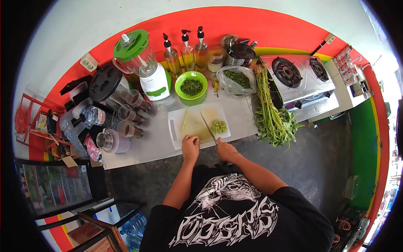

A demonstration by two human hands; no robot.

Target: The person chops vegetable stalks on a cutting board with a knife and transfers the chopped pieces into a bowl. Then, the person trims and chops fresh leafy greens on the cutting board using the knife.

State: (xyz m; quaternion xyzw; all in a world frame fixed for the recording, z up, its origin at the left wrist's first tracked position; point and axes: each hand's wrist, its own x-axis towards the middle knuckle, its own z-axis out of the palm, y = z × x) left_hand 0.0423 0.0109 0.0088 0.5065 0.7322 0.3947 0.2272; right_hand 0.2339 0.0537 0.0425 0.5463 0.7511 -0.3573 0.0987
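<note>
My right hand [226, 150] grips a kitchen knife [206, 124], its blade pointing away from me over the white cutting board [173, 129]. To the blade's right sits a small heap of chopped green pieces [218, 126]. My left hand [190, 148] is at the near edge of the board with its fingers curled together; whatever they hold, if anything, is hidden. A single pale green stalk [185, 119] lies on the board's left part, beyond my left hand. Behind the board stands a green bowl [192, 100] with chopped leaves [191, 87] inside.
A long bundle of leafy stalks [268, 107] lies right of the board, beside a two-burner gas stove [306, 90]. A plastic bag of greens [236, 80], several pump bottles [187, 52] and a blender [154, 82] stand behind. Glasses [131, 129] and a metal-topped jar [113, 141] are at left.
</note>
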